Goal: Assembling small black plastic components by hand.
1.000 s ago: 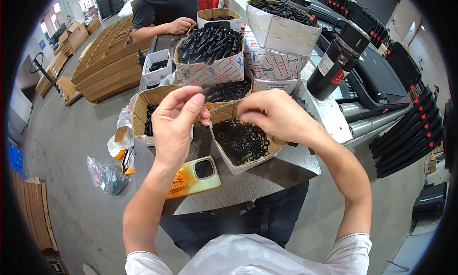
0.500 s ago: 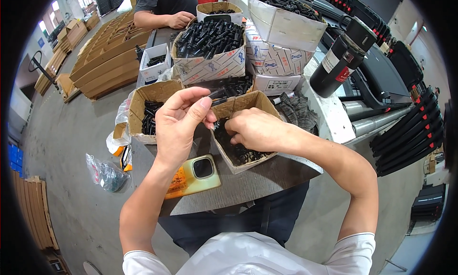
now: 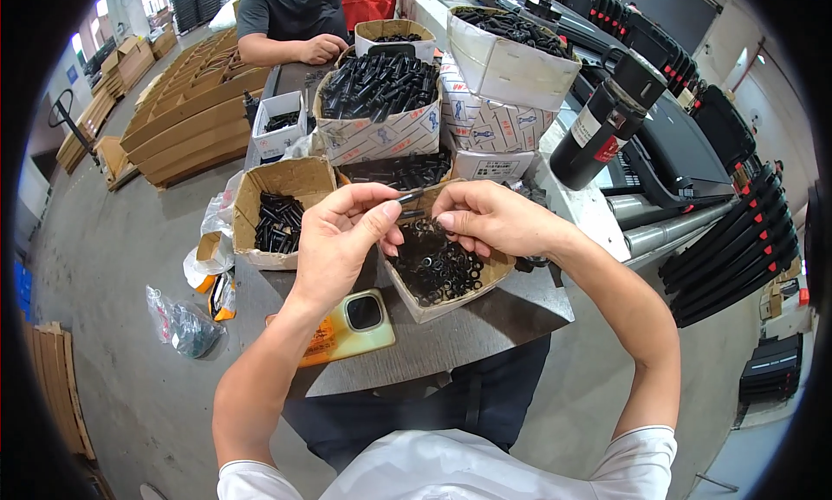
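Observation:
My left hand (image 3: 342, 240) is closed, with a slim black bolt (image 3: 411, 197) pinched between thumb and forefinger. Just below that bolt a second short dark rod (image 3: 413, 213) shows; whether the same hand grips it I cannot tell. My right hand (image 3: 494, 218) faces it, thumb and fingers pressed together; what they hold is too small and covered to make out. Both hands are over an open cardboard box (image 3: 464, 303) of small black rings (image 3: 446, 270). Left of my left hand, another cardboard box (image 3: 282, 175) holds short black bolts (image 3: 279, 224).
A phone (image 3: 368, 327) lies by the table's near edge. Behind the hands stand boxes of black bolts (image 3: 381, 84), some stacked. A black bottle (image 3: 602, 123) is at the right. Across the table rests another person's hand (image 3: 323, 48). Plastic bags (image 3: 186, 322) lie at the left.
My right hand has lifted out of the ring box and come up close to the left hand, fingers now pinched. The left hand keeps its bolt. The view has shifted slightly.

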Demonstrator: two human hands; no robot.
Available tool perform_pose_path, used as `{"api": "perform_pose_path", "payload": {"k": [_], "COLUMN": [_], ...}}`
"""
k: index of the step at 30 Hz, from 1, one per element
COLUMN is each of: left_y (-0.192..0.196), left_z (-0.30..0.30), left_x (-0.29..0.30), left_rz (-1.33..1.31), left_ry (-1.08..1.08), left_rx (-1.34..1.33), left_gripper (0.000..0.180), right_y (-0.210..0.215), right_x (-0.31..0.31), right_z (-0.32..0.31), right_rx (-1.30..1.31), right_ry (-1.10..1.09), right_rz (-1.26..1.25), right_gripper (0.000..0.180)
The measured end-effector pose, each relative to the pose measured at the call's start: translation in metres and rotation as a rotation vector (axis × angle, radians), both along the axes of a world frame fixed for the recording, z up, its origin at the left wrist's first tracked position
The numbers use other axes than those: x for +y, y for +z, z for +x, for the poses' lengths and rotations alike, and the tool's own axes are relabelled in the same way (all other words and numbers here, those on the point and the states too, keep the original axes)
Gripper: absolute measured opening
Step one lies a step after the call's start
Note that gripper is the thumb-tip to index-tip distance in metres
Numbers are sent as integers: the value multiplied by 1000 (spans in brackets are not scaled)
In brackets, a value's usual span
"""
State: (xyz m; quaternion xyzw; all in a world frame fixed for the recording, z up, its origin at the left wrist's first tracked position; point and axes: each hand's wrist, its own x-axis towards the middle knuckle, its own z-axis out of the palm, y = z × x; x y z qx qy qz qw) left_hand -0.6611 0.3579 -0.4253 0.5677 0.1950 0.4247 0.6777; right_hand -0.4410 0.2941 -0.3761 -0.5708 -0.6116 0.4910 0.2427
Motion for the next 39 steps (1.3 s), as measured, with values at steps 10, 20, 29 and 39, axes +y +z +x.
{"api": "perform_pose_path", "payload": {"k": [10,20,29,39], "left_y": [0,-2,-2,-2], "left_z": [2,3,6,5], "left_x": [-5,-6,-8,-6], "left_rz": [13,8,32,2], "left_ry": [0,31,83,101], "left_rx": [2,1,24,-4], "left_gripper": [19,19,20,21], "right_y": [-17,-26,-25,-25], "right_x": [-4,1,2,-2], "right_z": [7,2,1,0], "right_rx": [671,817,878,771], "right_ry": [-102,-73,-131,-186], "right_rz": [-239,-233,-311,-156], "right_gripper": [18,18,22,23]}}
